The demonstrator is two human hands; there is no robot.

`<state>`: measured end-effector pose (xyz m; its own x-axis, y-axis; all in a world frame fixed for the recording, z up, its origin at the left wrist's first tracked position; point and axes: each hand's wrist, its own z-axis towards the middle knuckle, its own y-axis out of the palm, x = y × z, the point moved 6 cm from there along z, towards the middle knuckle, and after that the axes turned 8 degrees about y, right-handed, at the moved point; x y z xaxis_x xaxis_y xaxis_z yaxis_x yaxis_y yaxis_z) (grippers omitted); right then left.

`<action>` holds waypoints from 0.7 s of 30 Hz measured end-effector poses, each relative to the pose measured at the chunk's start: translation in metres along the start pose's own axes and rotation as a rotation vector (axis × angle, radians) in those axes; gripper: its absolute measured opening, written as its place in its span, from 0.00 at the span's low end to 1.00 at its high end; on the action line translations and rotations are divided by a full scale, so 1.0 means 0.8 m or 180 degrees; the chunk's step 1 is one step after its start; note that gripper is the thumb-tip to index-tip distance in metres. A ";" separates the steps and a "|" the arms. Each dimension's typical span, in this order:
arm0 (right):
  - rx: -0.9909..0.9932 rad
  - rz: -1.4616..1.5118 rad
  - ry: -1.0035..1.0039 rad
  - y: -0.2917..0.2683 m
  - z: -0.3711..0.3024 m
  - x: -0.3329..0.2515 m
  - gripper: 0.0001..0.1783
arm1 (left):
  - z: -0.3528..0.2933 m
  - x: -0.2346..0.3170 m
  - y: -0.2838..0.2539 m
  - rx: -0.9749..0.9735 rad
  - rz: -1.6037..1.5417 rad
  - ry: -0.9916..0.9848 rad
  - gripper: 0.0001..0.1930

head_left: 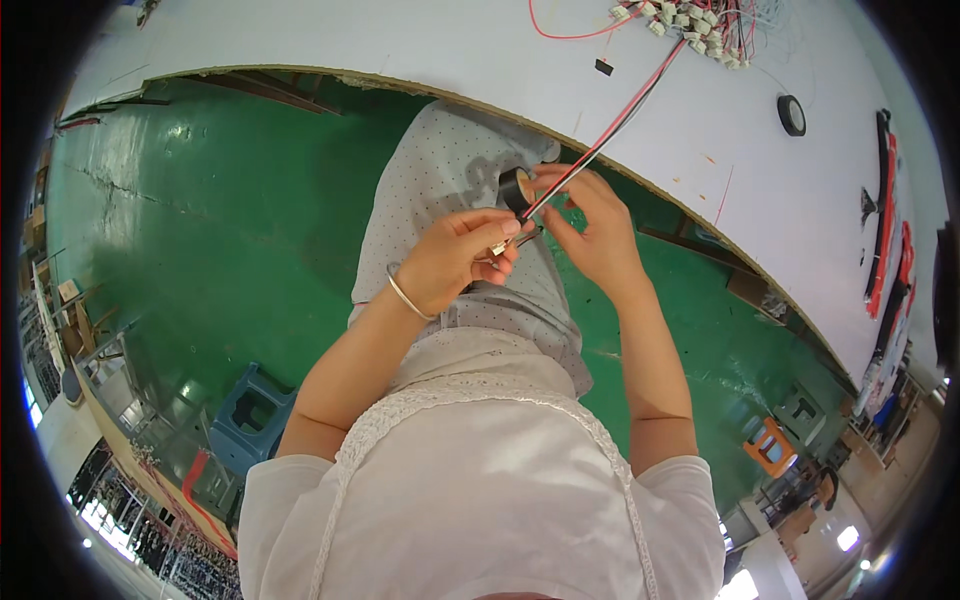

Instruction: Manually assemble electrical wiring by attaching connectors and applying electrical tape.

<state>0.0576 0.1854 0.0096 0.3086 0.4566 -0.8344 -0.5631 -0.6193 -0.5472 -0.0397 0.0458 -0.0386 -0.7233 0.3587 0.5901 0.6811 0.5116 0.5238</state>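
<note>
Two hands, two black tape rolls, perhaps a dozen white connectors.

White worktop arcing across the top of the view from ten o'clock round to three o'clock, its near edge raw, brownish and curved. At twelve to one o'clock, a heap of small white connectors with thin red wires tangled through. From that heap, a red-and-black wire pair running down over the edge toward centre. Just beside it, a small black tag. At two o'clock, a black tape roll lying flat, well apart from the heap. Along the three o'clock rim, long red and black strips. Beneath the edge, green floor, with a blue stool at eight o'clock.
</note>
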 end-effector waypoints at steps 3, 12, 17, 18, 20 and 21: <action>0.0567 -0.0183 0.0130 -0.023 -0.016 -0.019 0.11 | -0.009 0.007 -0.004 0.0492 0.0413 0.0830 0.12; 0.0032 -0.0484 0.0522 -0.004 0.027 -0.090 0.20 | -0.035 0.050 0.008 0.0837 0.2860 0.3030 0.09; -0.0702 0.0497 0.0788 -0.017 -0.004 -0.061 0.22 | -0.024 0.050 -0.007 0.0943 0.2327 0.2675 0.08; -0.0701 0.0503 0.0801 -0.022 -0.015 -0.038 0.22 | -0.015 0.043 -0.003 0.0347 0.1816 0.1811 0.08; -0.0585 0.0514 0.0468 -0.024 -0.033 -0.003 0.16 | -0.008 0.031 0.002 -0.0194 0.1292 0.0935 0.09; -0.0590 0.0528 0.0476 -0.019 -0.037 0.012 0.16 | -0.004 0.027 0.003 -0.0372 0.1015 0.0688 0.09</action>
<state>0.0917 0.1802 0.0082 0.3413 0.2485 -0.9065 -0.4700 -0.7901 -0.3935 -0.0529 0.0521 -0.0224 -0.4415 0.3063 0.8434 0.8848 0.3045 0.3526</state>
